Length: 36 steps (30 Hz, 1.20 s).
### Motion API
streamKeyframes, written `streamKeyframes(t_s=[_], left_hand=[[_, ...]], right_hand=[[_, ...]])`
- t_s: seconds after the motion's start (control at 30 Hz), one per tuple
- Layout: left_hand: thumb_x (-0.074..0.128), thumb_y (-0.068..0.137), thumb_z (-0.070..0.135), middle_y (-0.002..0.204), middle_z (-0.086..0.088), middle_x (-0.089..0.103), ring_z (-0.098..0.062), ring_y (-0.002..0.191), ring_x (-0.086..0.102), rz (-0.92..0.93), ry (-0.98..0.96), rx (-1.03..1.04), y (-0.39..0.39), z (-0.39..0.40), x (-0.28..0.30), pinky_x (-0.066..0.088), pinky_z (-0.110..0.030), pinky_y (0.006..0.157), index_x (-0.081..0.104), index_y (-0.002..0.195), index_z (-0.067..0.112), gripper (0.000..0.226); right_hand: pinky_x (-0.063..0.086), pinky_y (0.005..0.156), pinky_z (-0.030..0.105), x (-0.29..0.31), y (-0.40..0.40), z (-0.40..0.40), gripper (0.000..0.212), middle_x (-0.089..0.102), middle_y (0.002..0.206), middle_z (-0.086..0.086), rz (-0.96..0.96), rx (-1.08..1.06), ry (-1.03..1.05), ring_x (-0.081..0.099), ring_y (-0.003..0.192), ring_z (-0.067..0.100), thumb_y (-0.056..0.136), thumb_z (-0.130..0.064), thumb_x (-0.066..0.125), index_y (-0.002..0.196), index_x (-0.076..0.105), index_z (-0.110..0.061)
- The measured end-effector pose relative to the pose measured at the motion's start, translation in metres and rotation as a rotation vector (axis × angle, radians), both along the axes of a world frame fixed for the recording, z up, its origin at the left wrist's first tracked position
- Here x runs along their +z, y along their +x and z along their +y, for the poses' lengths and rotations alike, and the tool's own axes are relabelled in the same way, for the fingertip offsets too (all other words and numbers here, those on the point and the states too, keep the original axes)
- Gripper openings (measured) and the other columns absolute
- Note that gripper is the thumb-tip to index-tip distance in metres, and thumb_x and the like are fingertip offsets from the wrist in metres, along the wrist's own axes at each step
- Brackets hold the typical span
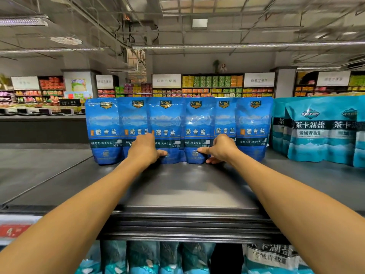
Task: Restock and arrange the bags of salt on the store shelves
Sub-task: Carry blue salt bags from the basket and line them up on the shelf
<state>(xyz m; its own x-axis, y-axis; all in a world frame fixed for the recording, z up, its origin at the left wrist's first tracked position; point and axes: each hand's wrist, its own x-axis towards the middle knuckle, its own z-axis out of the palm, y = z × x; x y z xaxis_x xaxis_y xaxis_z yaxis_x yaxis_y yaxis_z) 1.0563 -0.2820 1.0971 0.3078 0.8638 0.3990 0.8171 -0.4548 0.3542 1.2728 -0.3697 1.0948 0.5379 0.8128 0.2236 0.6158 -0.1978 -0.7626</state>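
Both hands reached forward into the upright row of blue salt bags (178,131): the left hand (145,150) gripped one bag's lower part, the right hand (220,149) pinched its neighbour's; row ran left-right.

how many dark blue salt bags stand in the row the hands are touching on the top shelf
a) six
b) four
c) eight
a) six dark blue salt bags stand upright side by side, with the left hand and right hand at the bases of the middle ones.
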Motion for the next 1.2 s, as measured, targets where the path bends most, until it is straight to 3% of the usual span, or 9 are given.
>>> streamKeyframes(t_s=[0.13, 0.23, 0.3, 0.37, 0.47, 0.57, 0.73, 0.9, 1.2], left_hand=[[0.080, 0.081, 0.051, 0.094, -0.028, 0.067, -0.042, 0.097, 0.067, -0.025, -0.011, -0.015, -0.004, 0.001, 0.001, 0.051, -0.044, 0.074, 0.061, 0.089, 0.001, 0.054], [0.078, 0.079, 0.059, 0.082, -0.016, 0.060, -0.034, 0.088, 0.066, -0.036, -0.032, -0.021, -0.006, -0.002, 0.000, 0.047, -0.037, 0.068, 0.054, 0.074, 0.005, 0.059], [0.079, 0.075, 0.062, 0.078, -0.012, 0.063, -0.027, 0.079, 0.062, -0.065, -0.068, -0.039, -0.008, -0.006, 0.002, 0.046, -0.036, 0.065, 0.050, 0.069, 0.008, 0.061], [0.083, 0.072, 0.061, 0.072, -0.010, 0.063, -0.023, 0.071, 0.057, -0.134, -0.091, -0.056, -0.011, -0.011, 0.004, 0.044, -0.035, 0.061, 0.048, 0.067, 0.009, 0.062], [0.079, 0.081, 0.053, 0.068, -0.014, 0.056, -0.028, 0.070, 0.057, -0.247, -0.067, -0.069, -0.017, -0.021, 0.004, 0.042, -0.036, 0.063, 0.048, 0.068, 0.013, 0.053], [0.071, 0.092, 0.039, 0.081, -0.019, 0.074, -0.030, 0.081, 0.072, -0.468, -0.094, -0.138, -0.027, -0.037, 0.003, 0.057, -0.041, 0.078, 0.056, 0.079, 0.009, 0.036], [0.066, 0.098, 0.024, 0.083, -0.008, 0.076, -0.009, 0.064, 0.073, -0.916, -0.165, -0.355, -0.059, -0.090, -0.001, 0.053, -0.024, 0.054, 0.064, 0.096, 0.010, 0.015], [0.063, 0.098, 0.013, 0.062, 0.002, 0.065, -0.009, 0.049, 0.049, -1.028, -0.072, -0.442, -0.106, -0.152, -0.039, 0.039, -0.015, 0.044, 0.065, 0.084, 0.010, 0.014], [0.057, 0.099, 0.010, 0.060, 0.001, 0.057, -0.013, 0.049, 0.042, -1.155, -0.213, -0.182, -0.203, -0.246, -0.203, 0.034, -0.015, 0.042, 0.065, 0.072, 0.019, 0.029]], right_hand=[[0.045, 0.035, 0.018, 0.000, -0.007, -0.007, 0.051, 0.068, 0.051, 0.004, -0.036, -0.002, 0.008, 0.058, 0.031, 0.008, 0.082, -0.042, 0.082, 0.068, 0.042, -0.013], [0.052, 0.041, 0.024, 0.002, -0.013, -0.011, 0.050, 0.063, 0.067, 0.010, -0.040, 0.001, -0.004, 0.059, 0.034, 0.009, 0.085, -0.045, 0.078, 0.072, 0.047, -0.008], [0.047, 0.039, 0.025, 0.003, -0.017, -0.016, 0.055, 0.063, 0.090, 0.012, 0.026, -0.002, -0.011, 0.063, 0.042, 0.011, 0.085, -0.047, 0.078, 0.104, 0.051, -0.003], [0.040, 0.038, 0.024, 0.006, -0.024, -0.026, 0.098, 0.055, 0.107, 0.010, 0.107, -0.006, -0.003, 0.065, 0.055, 0.013, 0.084, -0.046, 0.079, 0.149, 0.022, 0.002], [0.038, 0.037, 0.023, 0.008, -0.031, -0.036, 0.125, 0.054, 0.104, 0.008, 0.082, -0.006, 0.034, 0.059, 0.063, 0.013, 0.085, -0.042, 0.080, 0.153, -0.012, 0.008], [0.040, 0.046, 0.026, 0.014, -0.041, -0.055, 0.094, 0.055, 0.089, 0.001, 0.037, 0.005, 0.150, 0.060, 0.061, 0.016, 0.090, -0.042, 0.074, 0.146, 0.015, 0.004], [0.048, 0.058, 0.035, 0.010, -0.091, -0.111, 0.029, 0.065, 0.084, 0.007, 0.290, 0.220, 0.410, 0.062, 0.059, 0.019, 0.097, -0.029, 0.064, 0.112, 0.046, -0.012], [0.046, 0.041, 0.028, -0.031, -0.144, -0.179, 0.020, 0.061, 0.074, 0.004, 0.443, 0.556, 0.544, 0.062, 0.050, 0.020, 0.096, -0.019, 0.067, 0.107, 0.053, -0.010], [0.047, 0.051, 0.026, -0.167, -0.201, -0.236, 0.018, 0.065, 0.075, 0.011, 0.571, 0.655, 0.390, 0.061, 0.056, 0.021, 0.091, -0.037, 0.065, 0.094, 0.063, -0.020]])
